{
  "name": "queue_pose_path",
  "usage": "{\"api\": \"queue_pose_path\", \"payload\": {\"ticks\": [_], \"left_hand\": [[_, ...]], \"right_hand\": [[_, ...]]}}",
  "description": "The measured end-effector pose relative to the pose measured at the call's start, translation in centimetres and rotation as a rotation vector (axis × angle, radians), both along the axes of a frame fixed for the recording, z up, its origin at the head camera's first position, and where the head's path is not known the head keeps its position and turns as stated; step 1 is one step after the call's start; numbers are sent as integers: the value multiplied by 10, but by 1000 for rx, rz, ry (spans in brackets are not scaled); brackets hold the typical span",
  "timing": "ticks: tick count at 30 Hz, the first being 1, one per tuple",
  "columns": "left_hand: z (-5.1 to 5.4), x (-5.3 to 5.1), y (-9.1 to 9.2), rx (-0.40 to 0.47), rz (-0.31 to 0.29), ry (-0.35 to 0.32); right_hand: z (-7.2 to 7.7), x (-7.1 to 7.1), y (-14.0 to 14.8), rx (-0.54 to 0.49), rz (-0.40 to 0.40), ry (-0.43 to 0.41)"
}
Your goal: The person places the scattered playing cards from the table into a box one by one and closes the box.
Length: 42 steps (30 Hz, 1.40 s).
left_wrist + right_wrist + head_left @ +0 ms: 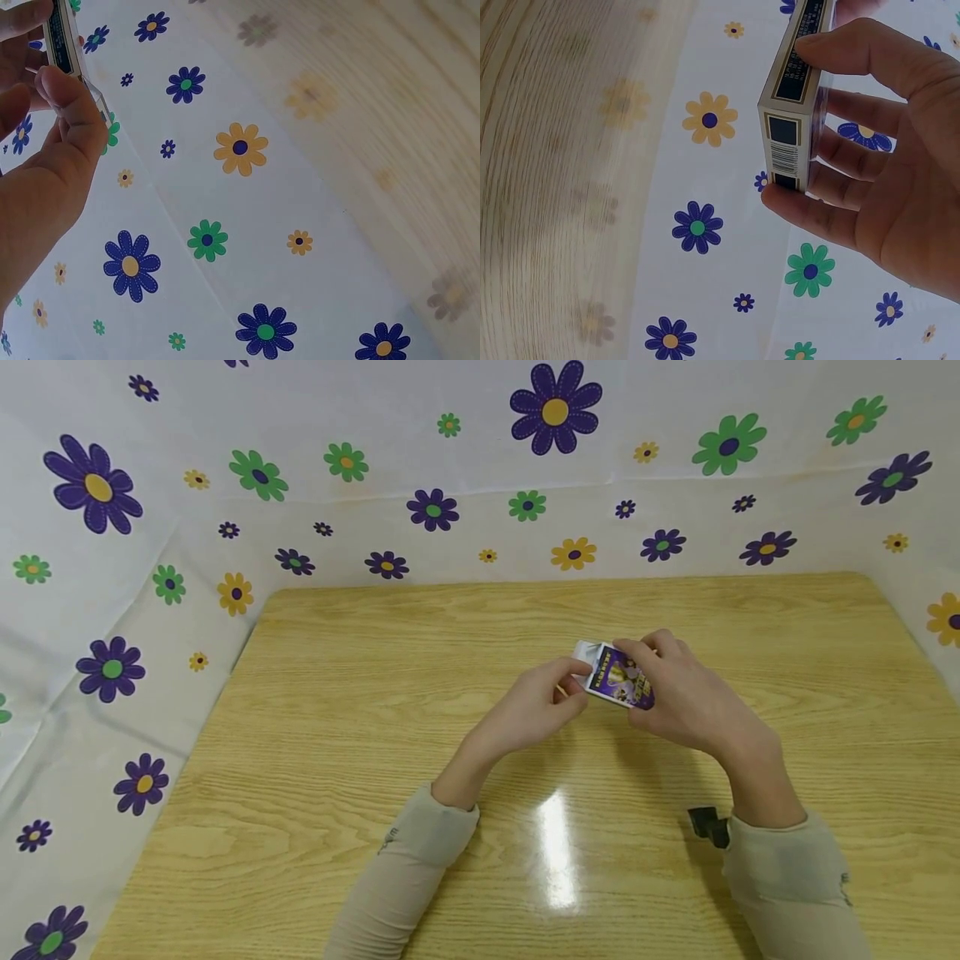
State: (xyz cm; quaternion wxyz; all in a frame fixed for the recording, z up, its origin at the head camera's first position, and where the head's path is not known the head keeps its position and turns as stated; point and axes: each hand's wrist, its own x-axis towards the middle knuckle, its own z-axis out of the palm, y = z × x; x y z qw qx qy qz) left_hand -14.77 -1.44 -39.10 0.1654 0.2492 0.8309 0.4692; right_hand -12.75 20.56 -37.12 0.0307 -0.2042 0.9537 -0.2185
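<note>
A small cardboard card box (621, 681), purple with yellow lettering on its face, is held above the table between my two hands. My right hand (693, 702) grips its right end, thumb on one narrow side and fingers along the other. In the right wrist view, the box (784, 146) shows a barcode on its end panel and dark panels with pale borders. A white flap (587, 652) stands out at the far left end. My left hand (536, 706) pinches that end with curled fingers. The inside of the box is hidden.
The wood-grain table (337, 710) spreads beneath both hands, with a bright glare patch in front. A white flowered cloth (300, 410) hangs behind and at the sides. A small black piece (707, 825) juts out beside the right sleeve (787, 868).
</note>
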Motion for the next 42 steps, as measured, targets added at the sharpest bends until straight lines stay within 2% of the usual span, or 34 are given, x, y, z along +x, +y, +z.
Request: {"api": "queue_pose_path", "payload": {"ticks": [4,9,15,25,33,42], "left_hand": [[1,1,-1,15,0,-5],[4,2,-3,57,6,44],[6,7,0,76,72,98],[6,10,3,33,83,232],[7,12,4,-27,33,266],[6,16,7,-21,70,305]], "right_hand": [[1,0,-1,-23,-8,8],[2,0,-1,-58,-37,14],[1,-2,-2,-86,-59,53],[1,-3,-5,-126,-108,64],[-1,-2,-6,-177,-103,63],[-1,-2,-7,-200,-110,65]]}}
